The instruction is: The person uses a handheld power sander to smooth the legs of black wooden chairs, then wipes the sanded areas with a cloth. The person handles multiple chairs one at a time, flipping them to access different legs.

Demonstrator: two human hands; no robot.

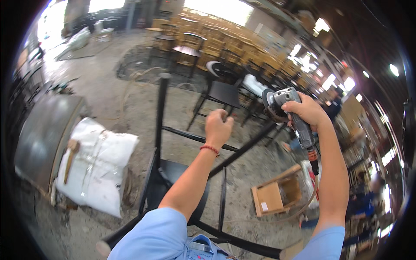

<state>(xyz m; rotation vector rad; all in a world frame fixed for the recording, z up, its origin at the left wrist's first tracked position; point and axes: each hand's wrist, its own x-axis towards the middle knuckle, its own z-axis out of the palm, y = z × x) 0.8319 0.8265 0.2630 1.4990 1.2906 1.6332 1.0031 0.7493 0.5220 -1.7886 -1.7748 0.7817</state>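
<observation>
My right hand is wrapped round a grey angle grinder, raised at the right with its round disc facing left. An air hose with an orange fitting hangs from its lower end. Below the tool, one long post of a black wooden chair slopes up to the right. My left hand is closed above the chair's crossbar, with its fingers curled. Whatever it may hold is hidden; it appears apart from the chair. The dark seat lies partly behind my left forearm.
At the left, a hammer rests on a white wrapped bundle beside a metal box. A wooden frame lies on the floor at right. Black stools and rows of wooden chairs stand beyond. People work at far right.
</observation>
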